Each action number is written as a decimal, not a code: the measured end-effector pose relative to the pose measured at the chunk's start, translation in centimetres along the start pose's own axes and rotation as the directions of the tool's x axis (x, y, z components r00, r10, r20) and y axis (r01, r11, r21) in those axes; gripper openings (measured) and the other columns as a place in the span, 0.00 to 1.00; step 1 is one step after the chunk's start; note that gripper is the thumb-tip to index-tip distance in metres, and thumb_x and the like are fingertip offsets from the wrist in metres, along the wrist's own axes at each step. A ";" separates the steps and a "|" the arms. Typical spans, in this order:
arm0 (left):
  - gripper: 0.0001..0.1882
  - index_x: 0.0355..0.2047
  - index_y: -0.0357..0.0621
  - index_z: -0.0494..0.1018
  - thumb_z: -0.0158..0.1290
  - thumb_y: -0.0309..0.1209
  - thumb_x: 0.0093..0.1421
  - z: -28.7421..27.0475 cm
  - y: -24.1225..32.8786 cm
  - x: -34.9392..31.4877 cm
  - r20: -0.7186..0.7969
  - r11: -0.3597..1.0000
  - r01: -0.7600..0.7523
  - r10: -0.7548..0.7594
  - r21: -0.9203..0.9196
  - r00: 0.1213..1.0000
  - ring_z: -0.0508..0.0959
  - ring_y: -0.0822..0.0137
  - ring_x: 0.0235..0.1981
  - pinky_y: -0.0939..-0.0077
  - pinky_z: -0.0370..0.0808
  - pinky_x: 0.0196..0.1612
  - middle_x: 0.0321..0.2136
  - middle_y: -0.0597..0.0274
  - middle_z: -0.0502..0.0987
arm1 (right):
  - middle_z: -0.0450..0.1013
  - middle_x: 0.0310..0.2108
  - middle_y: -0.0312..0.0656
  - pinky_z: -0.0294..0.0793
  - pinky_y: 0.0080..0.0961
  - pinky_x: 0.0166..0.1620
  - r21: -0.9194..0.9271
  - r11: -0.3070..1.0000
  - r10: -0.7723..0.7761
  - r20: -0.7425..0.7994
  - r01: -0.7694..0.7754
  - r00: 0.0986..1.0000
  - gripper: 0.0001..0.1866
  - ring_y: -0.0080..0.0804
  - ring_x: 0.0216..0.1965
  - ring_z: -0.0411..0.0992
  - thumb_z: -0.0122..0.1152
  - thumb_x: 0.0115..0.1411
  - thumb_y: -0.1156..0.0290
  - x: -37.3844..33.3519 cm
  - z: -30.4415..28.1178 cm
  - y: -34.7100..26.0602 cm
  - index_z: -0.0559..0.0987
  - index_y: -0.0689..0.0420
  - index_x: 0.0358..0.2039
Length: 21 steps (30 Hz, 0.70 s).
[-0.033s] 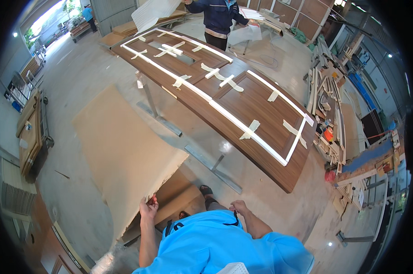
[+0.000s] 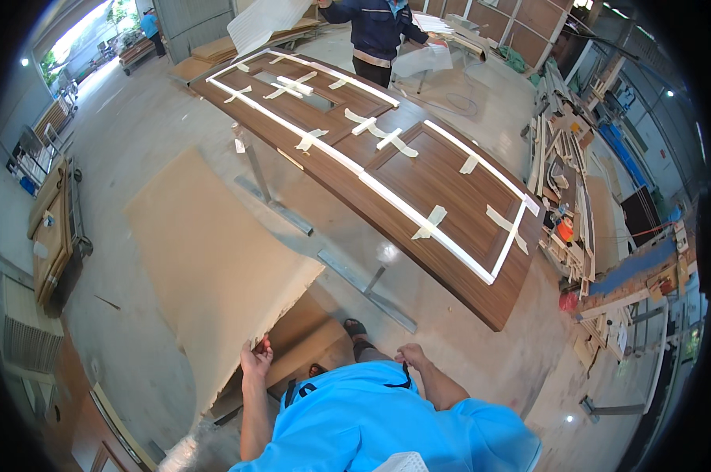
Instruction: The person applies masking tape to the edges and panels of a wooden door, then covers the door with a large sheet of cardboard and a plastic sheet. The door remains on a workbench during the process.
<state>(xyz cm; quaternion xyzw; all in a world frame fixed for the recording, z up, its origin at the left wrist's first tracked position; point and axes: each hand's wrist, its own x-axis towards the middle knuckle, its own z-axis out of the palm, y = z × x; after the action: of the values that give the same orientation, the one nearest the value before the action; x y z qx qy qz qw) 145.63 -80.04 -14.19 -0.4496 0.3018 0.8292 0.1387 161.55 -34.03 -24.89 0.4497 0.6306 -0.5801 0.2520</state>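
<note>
A large sheet of brown cardboard (image 2: 206,252) bends up from the floor at my left. My left hand (image 2: 256,359) pinches its near torn edge, which is lifted; another brown sheet (image 2: 304,334) lies beneath. My right hand (image 2: 410,356) is held close to my waist with its fingers curled in, beside a black strap (image 2: 406,377). What it holds, if anything, does not show. Beyond both hands, a brown wood-grain door panel (image 2: 442,271) rests on metal stands, with white strips (image 2: 418,224) fixed along it by pieces of pale tape (image 2: 430,223).
A person in a dark jacket (image 2: 375,35) stands behind the panel, holding a white sheet (image 2: 265,23). Metal stand feet (image 2: 367,291) lie on the floor before me. Wood offcuts (image 2: 564,189) pile up at the right; a cart of boards (image 2: 56,228) stands at the left.
</note>
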 end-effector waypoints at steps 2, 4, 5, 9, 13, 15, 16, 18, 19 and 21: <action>0.27 0.45 0.30 0.72 0.35 0.45 0.70 0.5 0.1 0.3 0.068 1.000 0.013 -0.012 -0.013 0.998 0.76 0.65 0.32 0.72 0.74 0.35 0.34 0.54 0.79 | 0.80 0.33 0.51 0.77 0.30 0.27 0.019 1.000 -0.008 -0.026 0.008 1.000 0.13 0.37 0.29 0.80 0.56 0.61 0.68 0.6 -0.1 -0.8 0.77 0.63 0.43; 0.27 0.45 0.30 0.73 0.35 0.45 0.70 0.6 0.2 0.4 0.067 1.000 0.025 -0.024 -0.014 0.997 0.76 0.65 0.32 0.72 0.74 0.36 0.34 0.55 0.79 | 0.80 0.32 0.51 0.77 0.30 0.26 0.026 1.000 -0.008 0.006 0.008 1.000 0.13 0.36 0.28 0.80 0.56 0.61 0.68 0.8 0.0 -1.3 0.77 0.63 0.42; 0.27 0.44 0.30 0.73 0.35 0.45 0.70 0.7 0.2 0.5 0.066 1.000 0.024 -0.023 -0.013 0.998 0.76 0.66 0.32 0.72 0.74 0.36 0.34 0.55 0.79 | 0.80 0.32 0.51 0.76 0.30 0.26 0.042 0.999 0.025 -0.016 -0.024 1.000 0.13 0.36 0.28 0.80 0.56 0.61 0.68 0.9 0.0 -1.5 0.77 0.63 0.41; 0.27 0.44 0.31 0.73 0.35 0.45 0.70 0.5 0.2 0.3 0.079 1.000 -0.005 0.004 0.009 0.997 0.76 0.66 0.32 0.73 0.74 0.37 0.34 0.55 0.79 | 0.80 0.35 0.51 0.74 0.29 0.26 0.011 1.000 -0.029 0.024 0.029 0.999 0.14 0.36 0.29 0.80 0.55 0.62 0.67 0.9 0.2 -1.8 0.78 0.62 0.43; 0.25 0.45 0.33 0.73 0.36 0.44 0.70 0.2 0.3 0.2 0.078 0.999 0.019 -0.017 -0.026 0.997 0.76 0.66 0.33 0.72 0.75 0.37 0.36 0.55 0.80 | 0.80 0.36 0.51 0.71 0.27 0.25 -0.012 1.000 -0.020 0.008 0.020 1.000 0.15 0.36 0.30 0.80 0.55 0.63 0.65 1.3 0.5 -1.7 0.78 0.60 0.45; 0.24 0.45 0.34 0.73 0.37 0.43 0.70 0.1 0.5 0.4 0.061 1.000 0.012 -0.011 -0.017 0.998 0.76 0.67 0.33 0.72 0.75 0.37 0.37 0.56 0.80 | 0.80 0.36 0.51 0.75 0.29 0.27 0.009 1.000 0.011 -0.030 -0.011 0.999 0.14 0.35 0.29 0.80 0.55 0.63 0.65 1.5 0.7 -1.5 0.78 0.59 0.44; 0.24 0.45 0.34 0.73 0.38 0.43 0.70 0.0 0.5 0.4 0.064 1.000 0.006 -0.005 -0.013 0.998 0.77 0.67 0.33 0.72 0.75 0.37 0.37 0.56 0.80 | 0.80 0.35 0.50 0.76 0.29 0.28 0.002 1.000 -0.020 0.001 0.020 1.000 0.14 0.35 0.29 0.80 0.55 0.62 0.65 1.7 0.8 -1.3 0.78 0.59 0.44; 0.23 0.45 0.36 0.74 0.39 0.43 0.69 0.1 0.6 0.7 0.056 1.000 -0.003 0.002 0.017 0.998 0.77 0.67 0.33 0.73 0.75 0.36 0.38 0.57 0.81 | 0.80 0.34 0.49 0.78 0.30 0.28 0.004 0.999 0.035 -0.043 -0.035 0.998 0.13 0.35 0.28 0.80 0.56 0.62 0.65 2.1 0.8 -1.0 0.78 0.59 0.43; 0.22 0.45 0.37 0.74 0.41 0.43 0.68 0.2 0.7 0.8 0.062 1.000 0.012 -0.013 0.013 0.998 0.78 0.68 0.32 0.73 0.76 0.35 0.38 0.58 0.81 | 0.80 0.34 0.49 0.78 0.30 0.28 0.017 1.000 -0.011 -0.027 0.011 1.000 0.13 0.34 0.28 0.80 0.56 0.62 0.65 2.3 0.6 -0.7 0.78 0.59 0.42; 0.21 0.45 0.37 0.74 0.42 0.43 0.68 0.1 0.7 0.8 0.082 0.999 0.002 -0.005 0.039 0.997 0.78 0.68 0.32 0.73 0.76 0.35 0.38 0.58 0.81 | 0.80 0.33 0.48 0.79 0.30 0.29 0.050 0.999 0.013 -0.011 -0.013 1.000 0.12 0.34 0.27 0.79 0.57 0.62 0.65 2.8 0.6 0.0 0.78 0.59 0.41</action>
<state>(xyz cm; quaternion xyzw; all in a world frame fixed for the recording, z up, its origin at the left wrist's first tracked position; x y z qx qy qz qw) 144.72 -80.56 -14.52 -0.4129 0.3113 0.8406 0.1611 160.13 -33.84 -27.35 0.4632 0.6143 -0.5917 0.2408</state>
